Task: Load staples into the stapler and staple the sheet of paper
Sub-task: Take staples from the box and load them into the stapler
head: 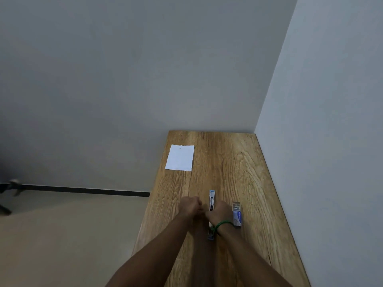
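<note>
A blue and silver stapler (212,198) lies swung wide open along the wooden table (238,162), one end pointing away from me, the other end showing below my right wrist. My right hand (219,212) rests over the stapler's middle and grips it. My left hand (190,205) is closed just left of it, fingertips meeting the right hand; whether it pinches staples is too small to tell. A blue staple box (237,214) lies right of my right hand. The white sheet of paper (180,157) lies flat at the table's far left.
The table stands in a room corner, with a wall behind and a wall along its right edge. Its left edge drops to the floor. A green band circles my right wrist. A dark object sits at the far left by the floor.
</note>
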